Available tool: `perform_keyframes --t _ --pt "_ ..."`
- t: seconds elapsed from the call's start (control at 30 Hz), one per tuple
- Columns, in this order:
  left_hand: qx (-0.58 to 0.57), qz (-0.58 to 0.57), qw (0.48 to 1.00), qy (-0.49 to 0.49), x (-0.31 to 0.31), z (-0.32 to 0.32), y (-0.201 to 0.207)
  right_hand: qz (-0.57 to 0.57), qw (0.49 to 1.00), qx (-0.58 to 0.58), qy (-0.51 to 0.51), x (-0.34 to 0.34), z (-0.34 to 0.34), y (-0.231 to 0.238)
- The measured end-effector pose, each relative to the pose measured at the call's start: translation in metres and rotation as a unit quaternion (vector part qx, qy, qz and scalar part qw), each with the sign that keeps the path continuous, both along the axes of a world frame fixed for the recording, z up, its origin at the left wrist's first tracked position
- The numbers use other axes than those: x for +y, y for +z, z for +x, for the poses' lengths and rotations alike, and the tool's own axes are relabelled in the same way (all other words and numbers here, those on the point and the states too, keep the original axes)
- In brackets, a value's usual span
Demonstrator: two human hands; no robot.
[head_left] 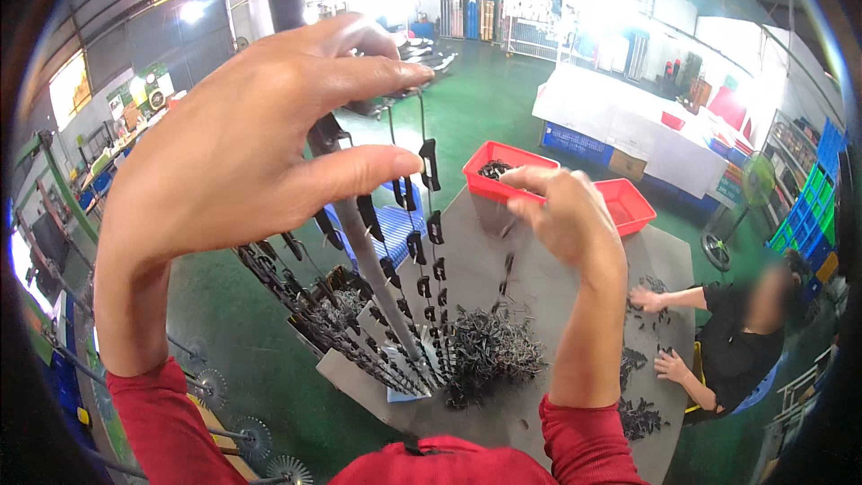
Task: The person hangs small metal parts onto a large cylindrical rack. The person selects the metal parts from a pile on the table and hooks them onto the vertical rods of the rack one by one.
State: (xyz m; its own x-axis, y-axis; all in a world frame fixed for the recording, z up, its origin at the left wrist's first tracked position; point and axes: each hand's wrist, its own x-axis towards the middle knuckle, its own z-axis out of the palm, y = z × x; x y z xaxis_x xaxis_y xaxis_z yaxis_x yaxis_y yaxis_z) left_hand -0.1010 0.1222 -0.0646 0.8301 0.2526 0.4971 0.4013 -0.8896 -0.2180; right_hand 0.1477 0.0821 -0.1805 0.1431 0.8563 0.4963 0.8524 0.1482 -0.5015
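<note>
My left hand (260, 126) is raised close in front of me, fingers curved and thumb apart, with nothing seen gripped in it. Its thumb tip is beside small black clip-like parts (429, 166) that hang in strings from the top of a metal pole (364, 242). Further right, my right hand (570, 216) has its thumb and index finger drawn together. A short string of black parts (507, 274), partly blurred, hangs below those fingertips and seems held by them. Beneath it, a large heap of black parts (494, 355) lies on the table.
The grey table (575, 305) bears a red bin (485, 187) with dark parts inside and another red bin (626, 205). At right a seated person (745, 332) has both hands by scattered black parts (639, 418). A blue stool (395, 224) stands behind the pole.
</note>
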Motion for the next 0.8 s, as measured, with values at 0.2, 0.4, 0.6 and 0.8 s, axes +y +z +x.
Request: perform_keyframes --t 0.2,0.4,0.6,0.8 --pt "0.001 -0.091 0.994 -0.066 0.000 -0.004 0.012 0.154 0.924 0.256 0.238 0.001 -0.033 0.012" --pt "0.025 0.007 0.991 -0.131 0.013 -0.005 0.007 0.177 0.895 0.317 0.261 -0.006 -0.068 0.031" --pt "0.016 -0.024 0.992 -0.125 0.013 -0.004 0.001 0.224 0.894 0.319 0.223 -0.001 -0.073 0.029" --pt "0.009 -0.038 0.994 -0.097 0.007 -0.003 0.002 0.286 0.863 0.381 0.169 -0.004 -0.045 0.023"
